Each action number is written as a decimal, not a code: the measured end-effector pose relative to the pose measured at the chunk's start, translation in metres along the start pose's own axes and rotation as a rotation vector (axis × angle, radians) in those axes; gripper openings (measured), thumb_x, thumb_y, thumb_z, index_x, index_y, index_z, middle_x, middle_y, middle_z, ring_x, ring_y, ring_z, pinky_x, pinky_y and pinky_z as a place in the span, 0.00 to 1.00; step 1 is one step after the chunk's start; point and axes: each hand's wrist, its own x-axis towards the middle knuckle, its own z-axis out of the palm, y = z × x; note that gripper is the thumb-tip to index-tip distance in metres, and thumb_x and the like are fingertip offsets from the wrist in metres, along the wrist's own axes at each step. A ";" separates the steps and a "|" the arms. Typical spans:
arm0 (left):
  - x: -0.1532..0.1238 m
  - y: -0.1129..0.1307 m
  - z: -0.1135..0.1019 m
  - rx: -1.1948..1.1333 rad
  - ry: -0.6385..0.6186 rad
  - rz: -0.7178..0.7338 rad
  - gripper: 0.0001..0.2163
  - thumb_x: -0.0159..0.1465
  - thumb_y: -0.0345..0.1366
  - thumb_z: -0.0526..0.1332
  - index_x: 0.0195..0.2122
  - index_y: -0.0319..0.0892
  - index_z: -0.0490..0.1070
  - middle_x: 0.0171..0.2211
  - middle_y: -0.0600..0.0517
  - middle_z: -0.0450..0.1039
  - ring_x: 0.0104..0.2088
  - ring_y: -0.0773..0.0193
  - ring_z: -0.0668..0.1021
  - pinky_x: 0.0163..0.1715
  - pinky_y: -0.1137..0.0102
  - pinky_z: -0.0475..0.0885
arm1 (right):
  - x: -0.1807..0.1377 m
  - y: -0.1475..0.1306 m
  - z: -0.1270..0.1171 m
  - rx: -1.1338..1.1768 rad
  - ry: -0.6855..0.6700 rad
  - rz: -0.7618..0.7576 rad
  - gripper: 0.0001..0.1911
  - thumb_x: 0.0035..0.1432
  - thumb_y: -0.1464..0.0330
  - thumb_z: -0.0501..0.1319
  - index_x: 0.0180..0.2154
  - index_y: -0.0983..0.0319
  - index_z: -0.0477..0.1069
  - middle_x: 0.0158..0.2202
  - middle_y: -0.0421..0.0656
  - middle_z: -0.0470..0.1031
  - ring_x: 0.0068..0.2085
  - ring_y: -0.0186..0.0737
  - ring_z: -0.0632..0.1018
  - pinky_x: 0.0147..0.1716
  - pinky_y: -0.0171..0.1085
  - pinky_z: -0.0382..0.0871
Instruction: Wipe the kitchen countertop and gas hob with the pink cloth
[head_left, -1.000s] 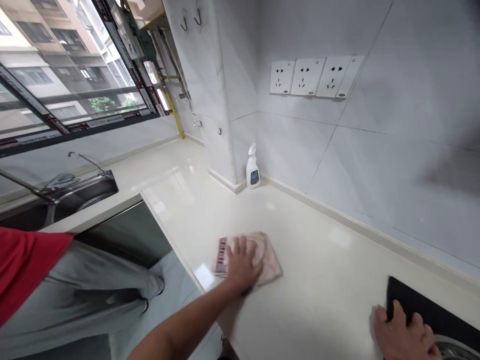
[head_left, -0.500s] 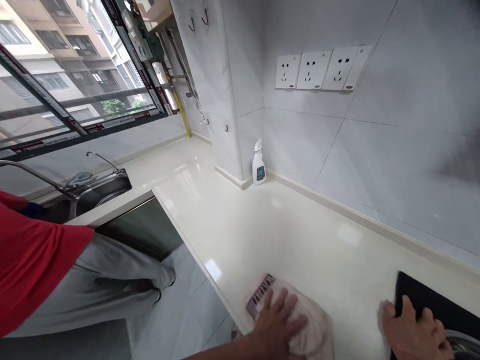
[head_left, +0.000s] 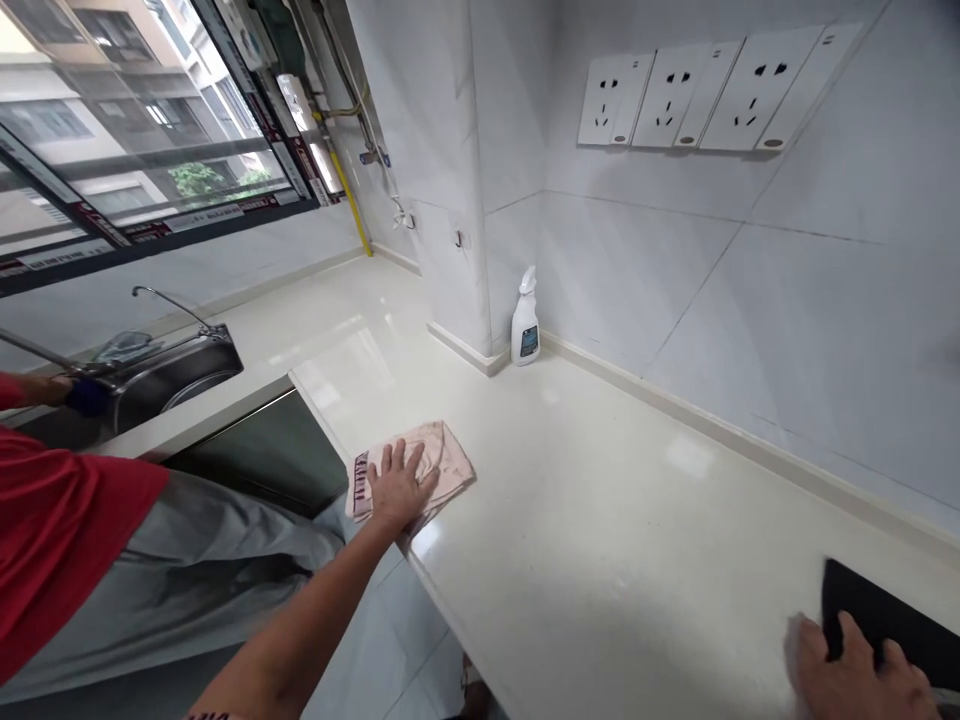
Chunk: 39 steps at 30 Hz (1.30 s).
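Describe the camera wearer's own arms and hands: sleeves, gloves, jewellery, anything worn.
Both are uncovered. The left hand has no glove, and no ring shows on its fingers. The left forearm is bare down to the frame edge, with no sleeve, watch or band in view. The right hand is also ungloved and shows no ring; its wrist and arm are cut off by the frame.

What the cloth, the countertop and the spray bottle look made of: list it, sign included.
Cloth: soft woven fabric, pink with a dark striped end; it folds and wrinkles under the left hand.
Countertop: probably polished stone or composite, cream; glossy with window glare.
Spray bottle: likely white plastic, opaque, with moulded trigger head.
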 end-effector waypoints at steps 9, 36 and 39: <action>-0.084 0.066 0.012 -0.002 0.009 0.115 0.33 0.69 0.54 0.56 0.72 0.48 0.62 0.76 0.38 0.51 0.75 0.34 0.53 0.68 0.35 0.51 | -0.006 -0.023 -0.008 0.033 0.029 0.082 0.42 0.67 0.44 0.43 0.68 0.67 0.64 0.72 0.67 0.55 0.73 0.73 0.55 0.65 0.71 0.51; -0.304 0.276 0.027 -0.487 -0.101 1.367 0.34 0.69 0.49 0.57 0.75 0.49 0.55 0.74 0.43 0.59 0.75 0.44 0.57 0.72 0.42 0.54 | -0.213 -0.003 -0.046 0.483 -0.170 -0.679 0.35 0.71 0.55 0.56 0.74 0.53 0.51 0.76 0.49 0.54 0.75 0.56 0.58 0.72 0.68 0.49; -0.271 0.248 0.013 -0.566 -0.025 1.268 0.25 0.72 0.44 0.54 0.69 0.49 0.64 0.74 0.44 0.58 0.74 0.50 0.60 0.70 0.51 0.63 | -0.203 -0.011 -0.048 0.395 -0.222 -0.636 0.39 0.70 0.50 0.56 0.74 0.58 0.51 0.77 0.54 0.48 0.76 0.62 0.53 0.71 0.70 0.48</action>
